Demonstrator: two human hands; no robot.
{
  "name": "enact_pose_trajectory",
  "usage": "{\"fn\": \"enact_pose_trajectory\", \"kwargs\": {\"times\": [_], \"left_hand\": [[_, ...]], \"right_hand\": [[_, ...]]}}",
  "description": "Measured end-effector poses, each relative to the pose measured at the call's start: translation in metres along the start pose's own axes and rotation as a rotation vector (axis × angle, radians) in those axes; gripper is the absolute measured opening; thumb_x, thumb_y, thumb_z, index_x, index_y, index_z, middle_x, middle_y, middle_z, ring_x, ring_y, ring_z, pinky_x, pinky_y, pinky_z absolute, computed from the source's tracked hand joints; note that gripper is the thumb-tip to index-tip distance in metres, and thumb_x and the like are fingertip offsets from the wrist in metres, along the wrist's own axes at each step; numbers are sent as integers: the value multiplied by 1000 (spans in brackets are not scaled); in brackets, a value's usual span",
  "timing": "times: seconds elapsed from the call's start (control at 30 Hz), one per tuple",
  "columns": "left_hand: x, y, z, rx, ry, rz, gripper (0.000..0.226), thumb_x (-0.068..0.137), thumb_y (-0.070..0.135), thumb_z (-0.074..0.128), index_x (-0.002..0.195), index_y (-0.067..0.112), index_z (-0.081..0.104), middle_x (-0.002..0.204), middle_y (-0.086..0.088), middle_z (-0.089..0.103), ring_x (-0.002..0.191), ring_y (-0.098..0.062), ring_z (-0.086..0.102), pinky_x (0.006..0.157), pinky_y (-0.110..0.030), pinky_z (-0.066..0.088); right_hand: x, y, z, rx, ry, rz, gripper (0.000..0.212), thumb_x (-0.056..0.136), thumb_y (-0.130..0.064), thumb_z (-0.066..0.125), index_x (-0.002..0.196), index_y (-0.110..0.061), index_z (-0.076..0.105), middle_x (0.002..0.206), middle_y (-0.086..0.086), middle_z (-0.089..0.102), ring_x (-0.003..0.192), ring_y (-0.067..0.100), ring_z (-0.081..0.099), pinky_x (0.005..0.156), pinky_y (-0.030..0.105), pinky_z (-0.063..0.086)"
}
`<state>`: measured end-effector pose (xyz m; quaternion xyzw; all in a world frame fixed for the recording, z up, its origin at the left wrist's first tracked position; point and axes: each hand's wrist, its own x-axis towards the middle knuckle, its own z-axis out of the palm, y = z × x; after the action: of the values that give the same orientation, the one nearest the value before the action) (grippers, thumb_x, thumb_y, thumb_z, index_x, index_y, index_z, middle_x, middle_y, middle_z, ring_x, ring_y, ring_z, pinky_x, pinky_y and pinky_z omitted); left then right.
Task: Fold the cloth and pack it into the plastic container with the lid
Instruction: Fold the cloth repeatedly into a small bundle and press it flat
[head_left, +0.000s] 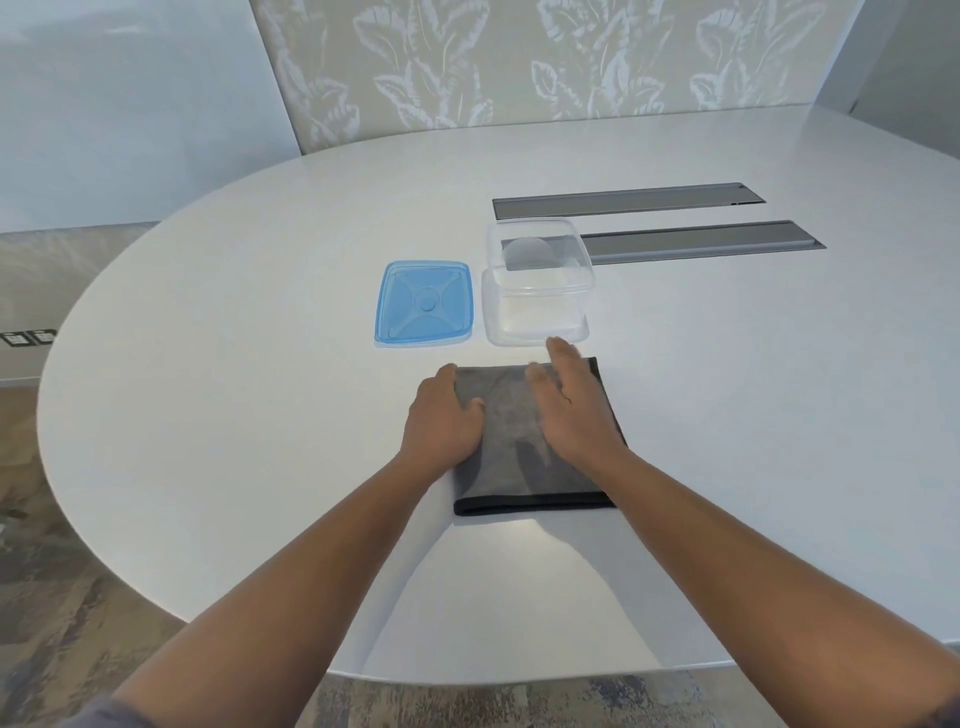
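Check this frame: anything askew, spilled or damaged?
Nothing stands out. The folded grey cloth lies flat under both hands, left hand and right hand. The clear container stands upright and open, with the blue lid flat beside it.

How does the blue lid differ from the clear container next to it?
The lid is blue and tinted; the container is colourless. The lid lies flat and shallow; the container stands taller and open. The lid sits left of the container. Both are square with rounded corners.
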<state>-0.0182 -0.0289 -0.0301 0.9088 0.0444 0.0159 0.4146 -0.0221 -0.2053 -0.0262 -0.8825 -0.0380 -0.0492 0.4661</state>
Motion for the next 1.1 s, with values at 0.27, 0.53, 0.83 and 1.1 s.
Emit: {"fn": "enact_pose_trajectory", "kwargs": {"times": [0.27,0.53,0.83,1.1], "left_hand": [[-8,5,-12,-218,-186,-150,62,84,28,64,136,37,32,126,5,64,102,-13,65,82,-33,56],[-13,6,-15,-261,-349,-107,73,86,7,69,152,27,46,141,3,57,111,-13,61,82,-22,56],[-2,18,-53,-177,-285,-104,81,78,0,69,150,26,43,120,4,60,95,-14,64,60,-20,55],[-3,42,-45,-250,-448,-90,84,80,2,70,153,21,32,120,-5,59,95,-22,69,61,-25,57]], "right_hand": [[2,-19,35,611,-70,171,68,101,-53,37,161,-26,23,166,-15,23,150,0,19,123,29,14],[7,-13,35,801,-41,240,73,90,-57,51,155,-27,38,160,-13,38,145,6,35,122,33,25],[4,-29,30,907,-106,369,25,102,-41,50,121,-30,61,126,-12,62,121,10,59,91,25,49],[-17,-36,37,1032,-241,303,43,109,-36,34,136,-14,58,130,11,70,118,17,66,98,35,55]]}}
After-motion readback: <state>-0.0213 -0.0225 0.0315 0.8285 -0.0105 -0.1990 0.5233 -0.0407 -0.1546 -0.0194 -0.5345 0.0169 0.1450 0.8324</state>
